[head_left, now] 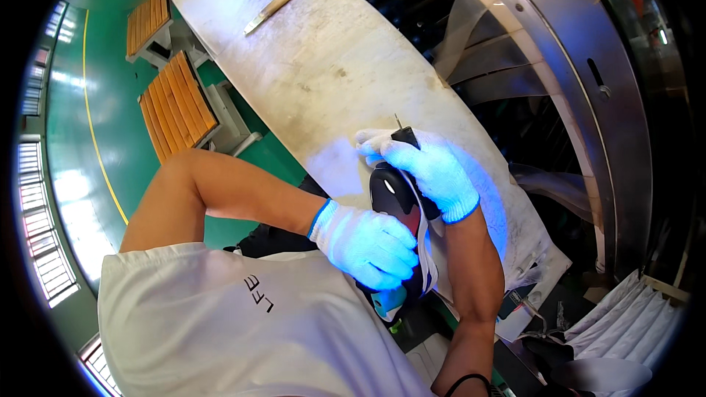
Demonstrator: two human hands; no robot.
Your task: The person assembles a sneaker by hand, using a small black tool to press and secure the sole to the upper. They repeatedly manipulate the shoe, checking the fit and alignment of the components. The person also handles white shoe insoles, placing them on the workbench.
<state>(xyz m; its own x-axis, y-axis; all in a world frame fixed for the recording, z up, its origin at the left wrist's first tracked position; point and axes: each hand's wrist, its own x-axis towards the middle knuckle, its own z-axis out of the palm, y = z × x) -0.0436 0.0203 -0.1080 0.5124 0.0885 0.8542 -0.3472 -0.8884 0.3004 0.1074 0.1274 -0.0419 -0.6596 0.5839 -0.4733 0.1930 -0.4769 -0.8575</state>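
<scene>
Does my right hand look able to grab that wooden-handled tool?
Probably not: your right hand holds a black thin-tipped tool, and the wooden-handled tool lies farther up the bench, though nothing seems between.

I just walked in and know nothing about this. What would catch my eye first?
Probably the blue-lit, gloved left hand, curled over a dark shoe just below centre, and the equally blue right hand beside it, with a black tool ending in a thin point. Next, perhaps the wood-handled blade lying near the top of the pale bench.
</scene>
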